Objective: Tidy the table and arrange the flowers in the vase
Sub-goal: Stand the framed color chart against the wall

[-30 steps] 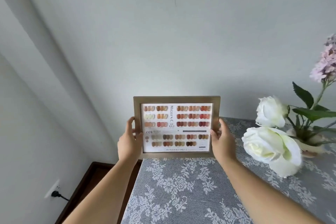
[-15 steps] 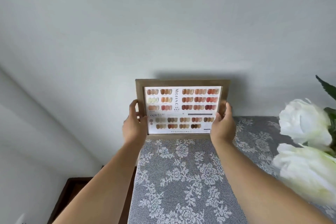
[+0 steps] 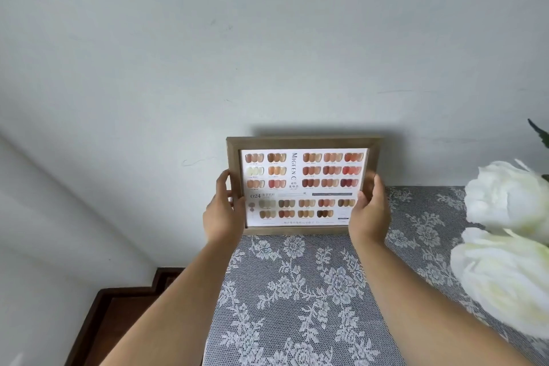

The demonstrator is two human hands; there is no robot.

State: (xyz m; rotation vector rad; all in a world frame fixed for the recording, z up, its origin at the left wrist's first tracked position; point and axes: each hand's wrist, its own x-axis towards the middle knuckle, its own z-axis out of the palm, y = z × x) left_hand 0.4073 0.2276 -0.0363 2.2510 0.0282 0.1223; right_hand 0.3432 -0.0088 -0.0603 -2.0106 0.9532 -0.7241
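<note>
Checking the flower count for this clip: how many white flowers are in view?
2. One white flower sits at the right edge beside the wall; the other is below it, nearer the camera. Both are cut off by the picture's edge, so more may lie outside it.

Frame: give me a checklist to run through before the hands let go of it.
1. Both hands on frame: left hand at its left edge, right hand at its right edge. Ok.
2. Frame level, print facing out: ok.
3. Bottom edge resting on the tablecloth: cannot tell.
4. Top leaning against the wall: cannot tell; only a shadow shows behind it.
5. Clear of the white flowers: ok, they are apart, to its right.
6. Frame near the table's left edge: not ok.
</note>
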